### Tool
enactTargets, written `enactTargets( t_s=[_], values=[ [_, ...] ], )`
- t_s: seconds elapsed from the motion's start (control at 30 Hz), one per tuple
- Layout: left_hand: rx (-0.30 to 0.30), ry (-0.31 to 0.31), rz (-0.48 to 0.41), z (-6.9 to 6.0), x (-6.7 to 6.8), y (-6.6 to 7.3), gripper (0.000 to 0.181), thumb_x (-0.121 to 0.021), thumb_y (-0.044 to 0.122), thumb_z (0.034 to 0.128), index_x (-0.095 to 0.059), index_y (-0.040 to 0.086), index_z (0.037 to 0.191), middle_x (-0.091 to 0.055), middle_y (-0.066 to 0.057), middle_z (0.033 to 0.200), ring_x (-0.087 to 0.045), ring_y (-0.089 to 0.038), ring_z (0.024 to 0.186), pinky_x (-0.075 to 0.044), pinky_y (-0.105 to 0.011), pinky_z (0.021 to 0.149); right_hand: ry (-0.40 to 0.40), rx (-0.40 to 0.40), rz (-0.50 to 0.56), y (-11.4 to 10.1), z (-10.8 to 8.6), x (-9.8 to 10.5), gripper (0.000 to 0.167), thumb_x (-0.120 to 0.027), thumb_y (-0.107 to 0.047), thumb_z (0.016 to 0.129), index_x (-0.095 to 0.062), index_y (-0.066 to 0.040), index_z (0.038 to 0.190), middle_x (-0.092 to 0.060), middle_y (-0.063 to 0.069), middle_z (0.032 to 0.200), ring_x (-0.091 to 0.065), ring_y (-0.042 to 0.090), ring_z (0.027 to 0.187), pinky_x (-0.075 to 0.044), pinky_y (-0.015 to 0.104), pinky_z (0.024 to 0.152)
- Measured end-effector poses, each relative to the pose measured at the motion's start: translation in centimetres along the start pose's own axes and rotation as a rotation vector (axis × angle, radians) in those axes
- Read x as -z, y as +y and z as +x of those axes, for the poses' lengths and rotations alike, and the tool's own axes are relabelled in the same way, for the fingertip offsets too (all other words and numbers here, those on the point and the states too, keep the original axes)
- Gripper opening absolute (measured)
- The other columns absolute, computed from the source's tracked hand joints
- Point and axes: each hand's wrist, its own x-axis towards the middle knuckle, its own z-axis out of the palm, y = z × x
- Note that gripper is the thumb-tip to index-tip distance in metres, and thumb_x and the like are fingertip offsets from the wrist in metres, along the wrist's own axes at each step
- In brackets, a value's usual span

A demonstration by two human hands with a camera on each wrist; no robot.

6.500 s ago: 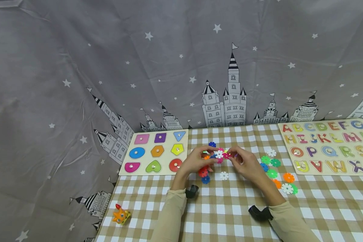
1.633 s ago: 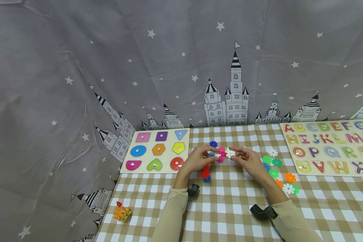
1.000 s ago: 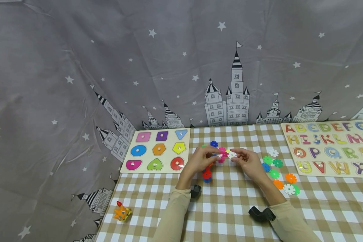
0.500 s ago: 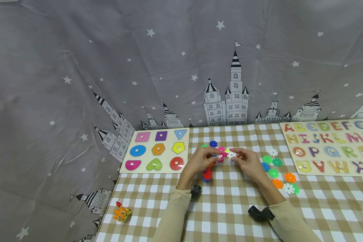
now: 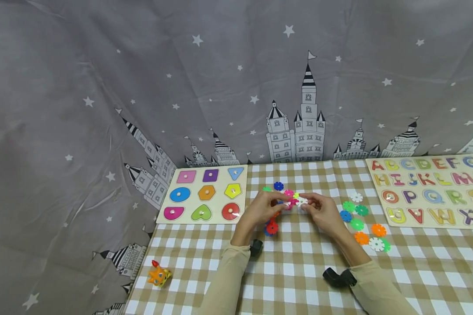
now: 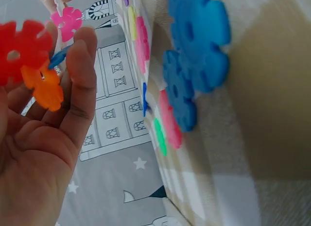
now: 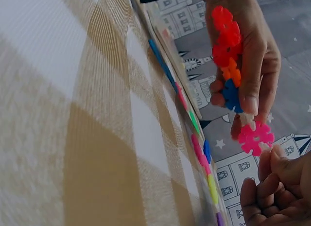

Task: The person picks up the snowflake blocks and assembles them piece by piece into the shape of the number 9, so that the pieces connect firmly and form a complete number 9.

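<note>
A chain of slotted discs [image 7: 227,48] is held between both hands' fingers, running from red through orange, blue and white to a pink disc [image 7: 256,138]. It is clamped by the thumb and fingers of the left hand [image 5: 260,208]. A white end disc [image 5: 301,202] is pinched in the fingertips of the right hand [image 5: 326,214], at the pink rim; whether it is fully slotted cannot be told. The white disc seen earlier on the cloth [image 5: 295,280] below the fingers is gone from there, so the chain is probably being lengthened. Flat, glossy shapes with notched, petal-like rims are shown. Beyond the right fingers, loose discs [image 5: 357,225] are scattered.
</note>
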Motion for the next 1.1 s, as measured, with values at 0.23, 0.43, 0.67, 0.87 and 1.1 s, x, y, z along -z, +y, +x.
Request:
enactTargets(
  t_s=[0.23, 0.43, 0.67, 0.87, 1.1],
  values=[
    [0.054, -0.009, -0.061, 0.1, 0.1, -0.1, 0.041, -0.076, 0.019, 0.0865, -0.066, 0.008, 0.125, -0.064, -0.004, 0.099, -0.053, -0.008, 0.069, -0.044, -0.018, 0.062, 0.005, 0.025, 0.083, 0.4, 0.3, -0.2, 0.033, -0.066, -0.001, 0.09, -0.063, 0.005, 0.122, -0.059, 0.015, 0.085, -0.048, 0.005, 0.066, -0.042, 0.016, 0.057],
    [0.063, -0.038, -0.054, 0.0, 0.2, -0.5, 0.042, -0.077, 0.023, 0.0857, -0.067, 0.011, 0.125, -0.062, -0.002, 0.098, -0.051, -0.008, 0.066, -0.043, -0.018, 0.06, 0.006, 0.073, 0.146, 0.5, 0.4, -0.4, 0.036, -0.065, 0.002, 0.091, -0.059, 0.008, 0.125, -0.063, 0.019, 0.083, -0.048, 0.002, 0.064, -0.041, 0.014, 0.056],
    [0.087, -0.029, -0.05, -0.3, 1.3, -1.3, 0.035, -0.072, 0.022, 0.09, -0.066, 0.013, 0.123, -0.058, -0.004, 0.082, -0.047, -0.013, 0.063, -0.038, -0.021, 0.056, -0.001, 0.056, 0.058, 0.6, 0.4, -0.6, 0.026, -0.069, -0.003, 0.09, -0.065, 0.004, 0.114, -0.063, 0.015, 0.084, -0.048, 0.005, 0.064, -0.042, 0.017, 0.055],
    [0.072, -0.04, -0.018, -0.5, 2.1, -1.8, 0.042, -0.068, 0.021, 0.0925, -0.06, 0.014, 0.133, -0.061, -0.006, 0.127, -0.051, -0.016, 0.082, -0.045, -0.023, 0.074, -0.078, 0.044, -0.05, 0.6, 0.9, -1.3, 0.028, -0.072, -0.008, 0.088, -0.065, 0.002, 0.113, -0.062, 0.011, 0.086, -0.049, 0.01, 0.066, -0.042, 0.021, 0.058],
    [0.088, -0.067, -0.025, -0.8, 2.4, -1.8, 0.046, -0.068, 0.018, 0.0922, -0.057, 0.017, 0.136, -0.058, -0.007, 0.134, -0.051, -0.017, 0.081, -0.044, -0.025, 0.074, -0.102, 0.102, -0.182, 0.6, 1.8, -2.1, 0.037, -0.077, -0.01, 0.083, -0.064, 0.003, 0.115, -0.062, 0.007, 0.082, -0.048, 0.012, 0.065, -0.042, 0.023, 0.06]
  ],
)
